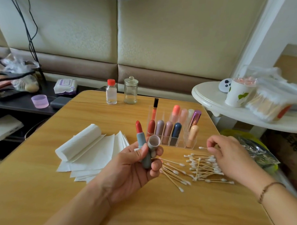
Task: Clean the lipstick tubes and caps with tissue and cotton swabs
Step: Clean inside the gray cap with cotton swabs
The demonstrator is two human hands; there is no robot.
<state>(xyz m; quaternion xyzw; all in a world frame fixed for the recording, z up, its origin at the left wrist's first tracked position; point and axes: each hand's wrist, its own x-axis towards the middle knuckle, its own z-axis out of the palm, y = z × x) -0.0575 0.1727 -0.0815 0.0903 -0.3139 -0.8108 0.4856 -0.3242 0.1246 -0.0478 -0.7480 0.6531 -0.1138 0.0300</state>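
— What's held?

— My left hand (133,169) grips the grey-blue lipstick tube with its red bullet out (141,142) plus its open cap (154,141), over the wooden desk's (38,192) middle. My right hand (227,155) pinches one white-tipped cotton swab (203,148) above the swab pile (201,165).

— Risk?

— I'd guess the exposed bullet smears on fingers. Folded white tissues (91,150) lie left; the clear acrylic organiser of lipsticks (172,130) stands behind, crowding the reach.

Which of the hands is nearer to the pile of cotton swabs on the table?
Right. The right hand pinches one cotton swab directly above the pile of cotton swabs, overlapping its far edge. The left hand holds the opened lipstick and its cap just left of the pile.
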